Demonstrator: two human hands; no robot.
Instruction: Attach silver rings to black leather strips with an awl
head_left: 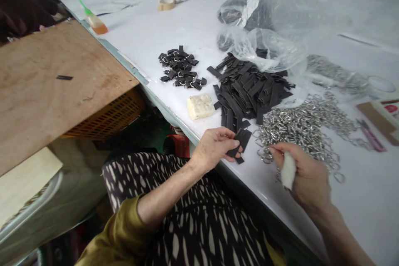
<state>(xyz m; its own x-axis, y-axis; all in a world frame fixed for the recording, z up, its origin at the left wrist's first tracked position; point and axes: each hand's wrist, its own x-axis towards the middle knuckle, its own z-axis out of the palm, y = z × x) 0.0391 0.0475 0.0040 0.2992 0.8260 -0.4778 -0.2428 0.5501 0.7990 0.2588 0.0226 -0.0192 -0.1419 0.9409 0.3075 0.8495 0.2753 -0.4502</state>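
Note:
Several black fabric strips [238, 143] are gripped between the thumb and fingers of my left hand [215, 147], just above the table's front edge. My right hand [308, 174] is closed, its fingertips pinching at a metal ring [265, 156] on the near edge of a heap of silvery metal rings [299, 122]. A white, cloth-like wrapped piece [288, 170] sits against the fingers of that hand; its exact kind is unclear. Beyond my left hand spreads a pile of loose black strips [249, 87]. Farther left are black strips looped through rings [181, 68].
A pale yellowish block [200, 106] lies near the table edge. Clear plastic bags [264, 25] cover the back. Purple-handled scissors [372, 135] and a cardboard box [380, 118] are at right. A glue bottle [95, 23] stands far left, beyond a wooden board [62, 87].

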